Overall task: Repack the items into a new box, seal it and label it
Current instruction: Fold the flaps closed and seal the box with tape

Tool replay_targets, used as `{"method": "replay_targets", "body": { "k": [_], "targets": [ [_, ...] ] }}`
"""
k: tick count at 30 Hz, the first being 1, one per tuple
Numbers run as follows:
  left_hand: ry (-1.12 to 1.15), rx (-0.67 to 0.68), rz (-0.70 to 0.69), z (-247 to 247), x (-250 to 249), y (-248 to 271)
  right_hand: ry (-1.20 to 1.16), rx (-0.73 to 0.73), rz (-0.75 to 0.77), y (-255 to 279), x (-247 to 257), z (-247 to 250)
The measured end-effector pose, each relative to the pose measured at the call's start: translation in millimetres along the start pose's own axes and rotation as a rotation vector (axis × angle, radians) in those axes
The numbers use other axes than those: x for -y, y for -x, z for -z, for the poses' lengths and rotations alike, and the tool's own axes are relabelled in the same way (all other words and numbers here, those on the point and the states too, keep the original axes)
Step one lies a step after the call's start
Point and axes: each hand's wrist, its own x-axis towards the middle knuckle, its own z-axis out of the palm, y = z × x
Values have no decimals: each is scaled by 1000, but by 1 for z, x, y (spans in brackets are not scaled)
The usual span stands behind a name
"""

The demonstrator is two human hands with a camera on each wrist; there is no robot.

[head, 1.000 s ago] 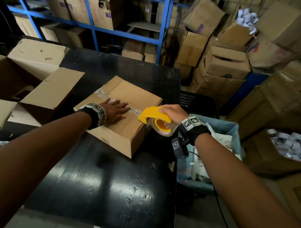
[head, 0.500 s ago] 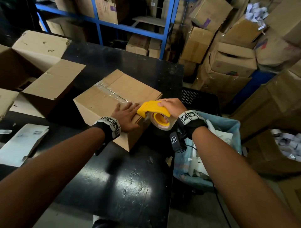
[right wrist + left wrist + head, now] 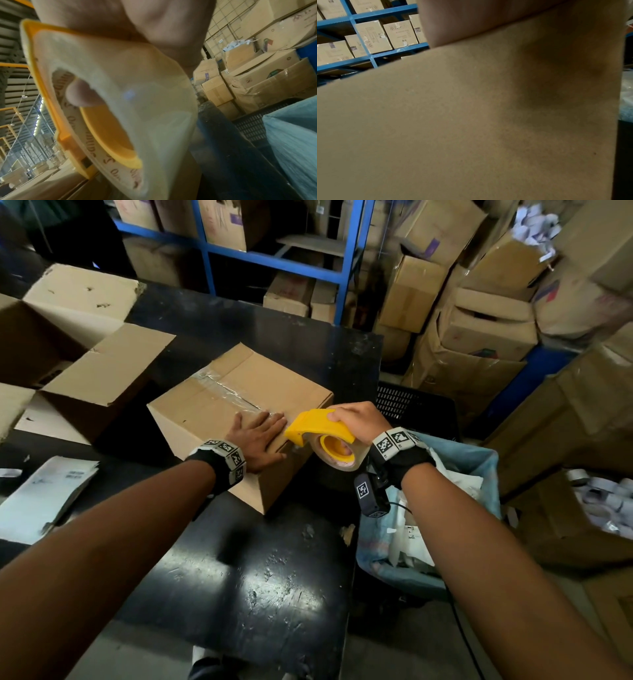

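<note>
Cardboard box, flaps closed with clear tape along the seam, sits mid-table. Left hand lies flat on its top, fingers straight, pointing toward 1 o'clock. At 3 o'clock from it, the right hand grips a yellow tape dispenser at the box's right edge. An open box stands at 10 o'clock, contents unseen; a blue-lined bin at 4 o'clock holds white paper. The left wrist view shows mostly the box's side; the right wrist view shows a fingertip inside the roll.
</note>
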Motion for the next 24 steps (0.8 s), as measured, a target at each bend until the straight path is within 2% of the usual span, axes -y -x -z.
{"method": "replay_targets", "body": {
  "k": [10,18,24],
  "targets": [
    [0,2,7,3,-3,1,17,-1,-8,19,-13,31],
    [23,-22,1,3,-3,4,45,-6,3,23,-24,28],
    [-66,-112,-173,-3,-2,3,123,-76,47,16,-46,-2]
  ]
}}
